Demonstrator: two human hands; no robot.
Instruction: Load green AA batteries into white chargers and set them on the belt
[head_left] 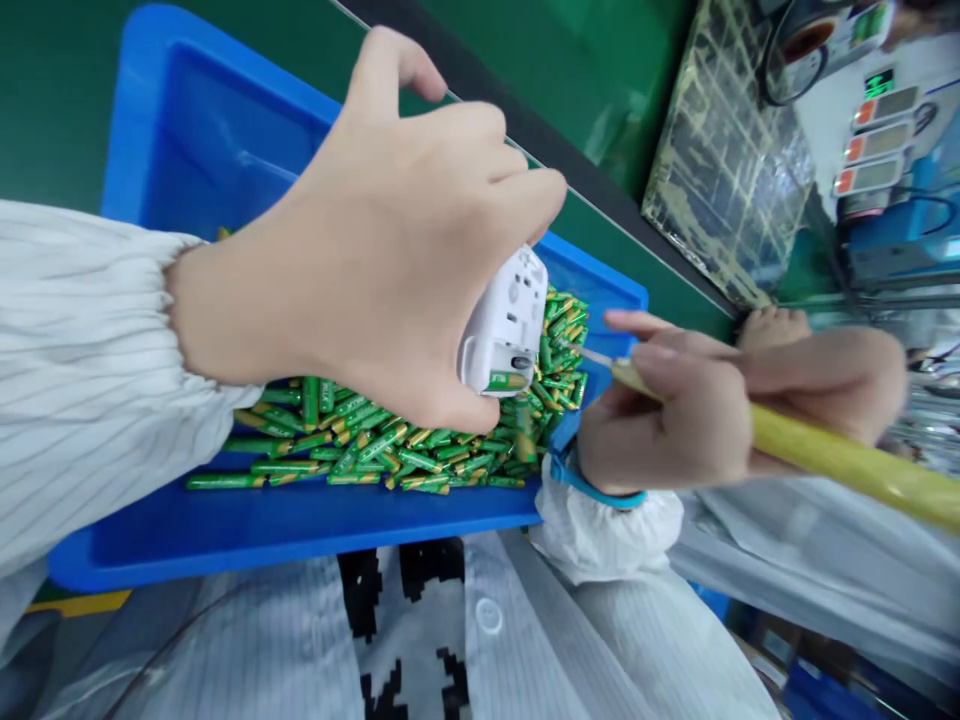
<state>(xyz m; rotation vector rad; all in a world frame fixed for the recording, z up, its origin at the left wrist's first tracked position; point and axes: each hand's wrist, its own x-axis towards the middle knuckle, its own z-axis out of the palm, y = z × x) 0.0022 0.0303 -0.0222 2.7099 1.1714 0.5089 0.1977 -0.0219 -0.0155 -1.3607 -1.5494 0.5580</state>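
Note:
My left hand [382, 230] reaches over a blue bin [225, 545], its fingers curled around a small white plastic device [510, 320]. The device's lower end has an open slot with a green battery [506, 381] in it. Below the device, a blurred battery [525, 430] shows above the heap. My right hand [671, 425] is closed on a yellow-handled tool [840, 460] with a thin metal tip pointing at the device, apart from it. Motion smears some of its fingers. Many loose green and gold batteries [382, 440] lie in the bin beneath both hands.
The bin stands on a green surface [570, 50] with a dark strip along it. A worn, taped panel [727, 150] is at the upper right. Beyond it are several white and orange devices [877, 155] and blue equipment [900, 240]. Another person's hand [772, 325] shows behind my right hand.

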